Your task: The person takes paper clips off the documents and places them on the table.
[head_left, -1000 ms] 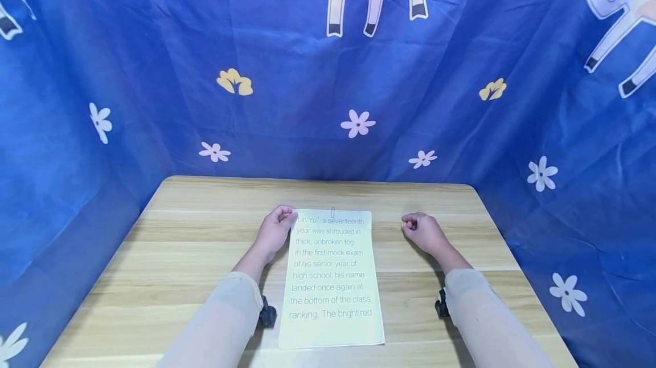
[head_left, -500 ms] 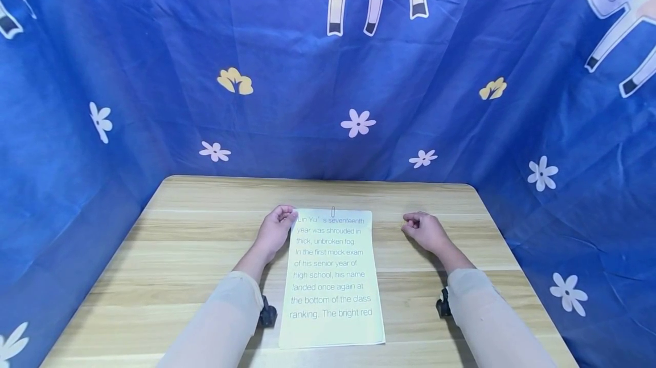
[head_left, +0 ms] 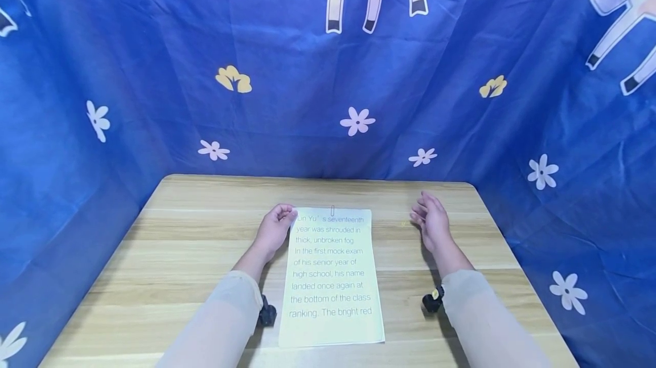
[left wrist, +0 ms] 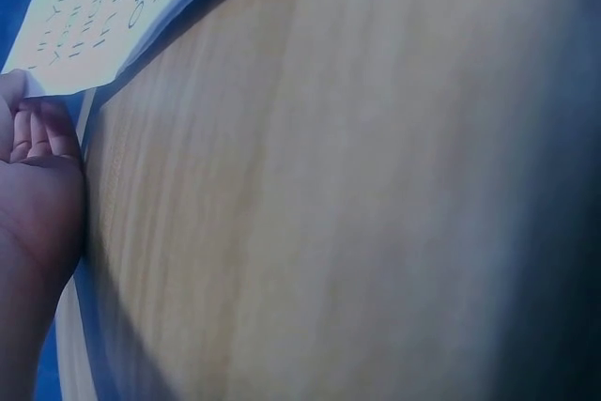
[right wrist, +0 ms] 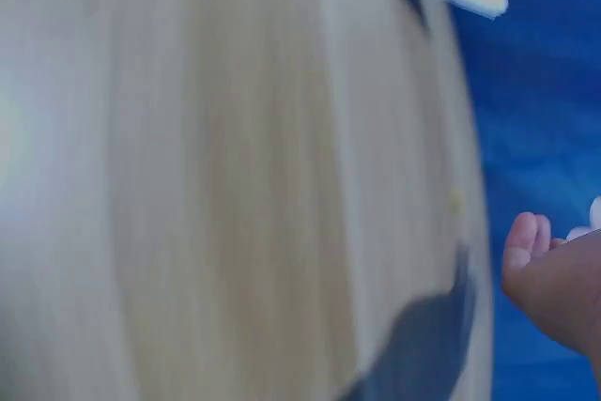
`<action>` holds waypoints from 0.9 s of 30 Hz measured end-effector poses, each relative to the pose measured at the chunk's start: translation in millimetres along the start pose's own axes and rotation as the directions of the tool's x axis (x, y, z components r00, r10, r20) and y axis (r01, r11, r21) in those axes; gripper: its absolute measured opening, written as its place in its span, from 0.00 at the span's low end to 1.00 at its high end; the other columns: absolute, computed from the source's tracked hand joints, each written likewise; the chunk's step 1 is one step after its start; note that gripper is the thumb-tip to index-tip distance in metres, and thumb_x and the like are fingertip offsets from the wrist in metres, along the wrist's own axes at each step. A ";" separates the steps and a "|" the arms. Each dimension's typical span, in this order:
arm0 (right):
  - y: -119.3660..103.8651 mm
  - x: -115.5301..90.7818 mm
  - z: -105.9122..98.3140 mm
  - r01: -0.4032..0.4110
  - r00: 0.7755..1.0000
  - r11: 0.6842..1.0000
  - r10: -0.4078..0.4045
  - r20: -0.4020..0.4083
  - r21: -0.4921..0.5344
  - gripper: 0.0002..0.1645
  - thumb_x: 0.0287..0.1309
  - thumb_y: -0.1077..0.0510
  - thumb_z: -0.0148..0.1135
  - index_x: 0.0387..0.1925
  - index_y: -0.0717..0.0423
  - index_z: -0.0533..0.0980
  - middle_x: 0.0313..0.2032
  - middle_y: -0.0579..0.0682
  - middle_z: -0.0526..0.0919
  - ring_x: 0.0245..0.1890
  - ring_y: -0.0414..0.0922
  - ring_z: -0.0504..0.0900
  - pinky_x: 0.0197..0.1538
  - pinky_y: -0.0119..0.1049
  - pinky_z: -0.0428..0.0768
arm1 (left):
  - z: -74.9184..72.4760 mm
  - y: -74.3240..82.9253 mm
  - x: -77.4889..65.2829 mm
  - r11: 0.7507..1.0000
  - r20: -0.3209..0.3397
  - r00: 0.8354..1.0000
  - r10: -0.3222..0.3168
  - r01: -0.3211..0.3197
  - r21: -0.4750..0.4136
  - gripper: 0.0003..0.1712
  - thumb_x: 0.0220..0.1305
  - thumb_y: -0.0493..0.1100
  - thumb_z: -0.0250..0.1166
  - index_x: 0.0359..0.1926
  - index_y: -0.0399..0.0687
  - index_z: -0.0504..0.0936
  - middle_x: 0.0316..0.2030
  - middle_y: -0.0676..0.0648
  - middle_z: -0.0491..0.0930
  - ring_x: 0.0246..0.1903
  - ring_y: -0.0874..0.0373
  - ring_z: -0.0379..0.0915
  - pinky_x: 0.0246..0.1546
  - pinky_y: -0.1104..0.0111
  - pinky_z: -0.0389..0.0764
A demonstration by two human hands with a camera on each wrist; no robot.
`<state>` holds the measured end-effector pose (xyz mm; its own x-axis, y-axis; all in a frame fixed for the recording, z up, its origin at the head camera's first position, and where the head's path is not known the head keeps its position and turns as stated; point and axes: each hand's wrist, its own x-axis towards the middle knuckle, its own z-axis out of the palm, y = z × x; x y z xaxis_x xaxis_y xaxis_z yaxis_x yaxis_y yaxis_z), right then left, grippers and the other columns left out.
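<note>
Left hand: this hand was clamped on the upper left corner of the printed paper, thumb on top in the left wrist view.
Paper: it lay mid-table between the two hands, its lines running towards the person; the lower edge looked layered, so probably more than one sheet.
Paper clip: one clip sat on the top edge, near the middle.
Right hand: this hand was raised, fingers loosely apart, with nothing visible in its grasp.
Yellow piece: a tiny yellow thing lay on the table, between the paper and the right hand, just beside the fingers; it was too small to identify.
Good handling: a light pinch at the corner seemed wise, firm enough to steady the sheets without creasing them. For something as small as the yellow piece, fingertips looked better suited than the whole hand.
</note>
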<state>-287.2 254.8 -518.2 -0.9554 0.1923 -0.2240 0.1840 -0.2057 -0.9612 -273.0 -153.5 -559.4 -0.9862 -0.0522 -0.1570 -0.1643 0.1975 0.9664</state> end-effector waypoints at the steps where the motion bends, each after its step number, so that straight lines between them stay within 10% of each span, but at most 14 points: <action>1: -2.2 -2.5 5.1 -0.006 1.000 1.000 0.006 0.009 0.021 0.36 0.88 0.45 0.44 0.85 0.53 0.55 0.62 0.45 0.69 0.56 0.39 0.78 0.68 0.34 0.81 | -0.4 0.2 0.0 1.000 -0.001 1.000 0.000 0.000 0.001 0.16 0.83 0.51 0.61 0.60 0.48 0.80 0.56 0.47 0.82 0.60 0.51 0.75 0.70 0.56 0.75; 15: 2.7 -33.5 92.3 0.250 0.967 0.944 -0.230 0.113 -0.216 0.30 0.76 0.63 0.59 0.75 0.60 0.69 0.72 0.60 0.72 0.67 0.53 0.76 0.72 0.49 0.78 | 1.8 4.2 -0.8 1.000 -0.002 1.000 0.006 -0.006 -0.004 0.16 0.83 0.51 0.61 0.61 0.47 0.80 0.56 0.46 0.81 0.59 0.51 0.75 0.69 0.58 0.75; 19: 11.3 -39.7 115.2 0.381 0.921 0.854 -0.317 0.227 -0.354 0.33 0.72 0.64 0.66 0.75 0.62 0.69 0.71 0.62 0.74 0.72 0.60 0.75 0.78 0.53 0.74 | 3.3 5.7 -1.4 1.000 -0.002 1.000 0.000 0.000 -0.013 0.16 0.83 0.50 0.61 0.61 0.47 0.79 0.57 0.45 0.81 0.60 0.50 0.75 0.69 0.58 0.75; 27: 32.3 -39.7 145.5 0.502 0.865 0.563 -0.319 0.388 -0.657 0.37 0.66 0.55 0.76 0.74 0.51 0.75 0.69 0.50 0.80 0.73 0.55 0.77 0.80 0.54 0.72 | 0.9 4.8 -3.5 1.000 0.000 1.000 0.010 -0.010 -0.011 0.16 0.84 0.50 0.60 0.60 0.46 0.79 0.54 0.46 0.80 0.57 0.50 0.75 0.65 0.60 0.74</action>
<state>-276.8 100.9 -516.9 -0.9745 -0.1405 0.1750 -0.2245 0.6109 -0.7592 -270.3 -151.5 -554.4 -0.9879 -0.0505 -0.1470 -0.1539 0.1876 0.9701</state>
